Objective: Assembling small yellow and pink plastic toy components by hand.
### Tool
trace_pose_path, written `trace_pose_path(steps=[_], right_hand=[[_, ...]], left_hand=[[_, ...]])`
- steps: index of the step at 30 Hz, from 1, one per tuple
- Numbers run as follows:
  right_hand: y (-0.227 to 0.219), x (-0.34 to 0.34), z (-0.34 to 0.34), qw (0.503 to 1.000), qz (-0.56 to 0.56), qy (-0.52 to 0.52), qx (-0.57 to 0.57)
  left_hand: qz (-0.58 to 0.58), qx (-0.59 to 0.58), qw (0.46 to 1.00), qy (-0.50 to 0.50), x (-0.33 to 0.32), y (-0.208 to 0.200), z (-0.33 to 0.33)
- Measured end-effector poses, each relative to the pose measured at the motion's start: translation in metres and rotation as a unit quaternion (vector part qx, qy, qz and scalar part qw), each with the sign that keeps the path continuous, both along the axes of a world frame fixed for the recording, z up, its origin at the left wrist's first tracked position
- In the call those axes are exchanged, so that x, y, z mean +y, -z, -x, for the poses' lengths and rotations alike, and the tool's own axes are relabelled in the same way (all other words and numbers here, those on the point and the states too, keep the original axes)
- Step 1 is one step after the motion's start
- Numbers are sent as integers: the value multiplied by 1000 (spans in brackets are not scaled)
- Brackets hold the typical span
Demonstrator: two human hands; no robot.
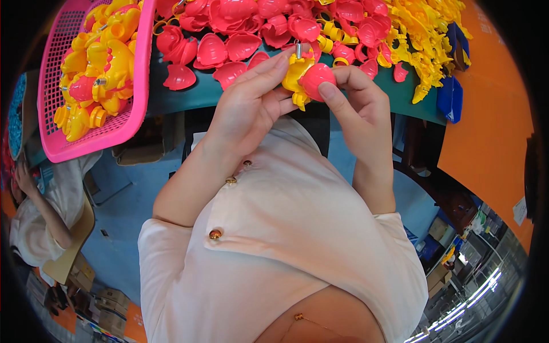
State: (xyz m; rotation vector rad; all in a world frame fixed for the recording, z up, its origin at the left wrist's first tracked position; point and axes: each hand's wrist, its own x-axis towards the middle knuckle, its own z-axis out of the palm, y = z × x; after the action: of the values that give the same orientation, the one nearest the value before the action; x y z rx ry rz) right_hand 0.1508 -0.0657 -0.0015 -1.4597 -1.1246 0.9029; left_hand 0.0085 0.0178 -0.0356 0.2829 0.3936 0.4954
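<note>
Close above the near edge of the green tabletop, my left hand (251, 100) holds a yellow plastic toy part (295, 74) with a small metal pin (298, 51) standing up at its top. My right hand (360, 103) pinches a rounded pink plastic shell (318, 81) between thumb and fingers. The shell lies against the right side of the yellow part, overlapping it. Whether the two pieces are joined, I cannot tell. Just beyond my hands, loose pink shells (237, 46) are heaped on the table.
To the left, a pink mesh basket (143, 68) holds several yellow-and-pink toys (111, 63). Yellow parts (423, 46) pile up at the far right, beside a blue bin (450, 100) and an orange surface (486, 126). Another person's arm (48, 214) shows at the left.
</note>
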Motion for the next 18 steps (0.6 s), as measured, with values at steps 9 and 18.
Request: trace_pose_path(steps=[9,18], right_hand=[[-10,0,17,989,0,87,-120],[-10,-4,13,993,-5,48,-110]], left_hand=[[-27,14,999,14,-2,-5,-2],[11,-4,1000,24,-2,-2,2]])
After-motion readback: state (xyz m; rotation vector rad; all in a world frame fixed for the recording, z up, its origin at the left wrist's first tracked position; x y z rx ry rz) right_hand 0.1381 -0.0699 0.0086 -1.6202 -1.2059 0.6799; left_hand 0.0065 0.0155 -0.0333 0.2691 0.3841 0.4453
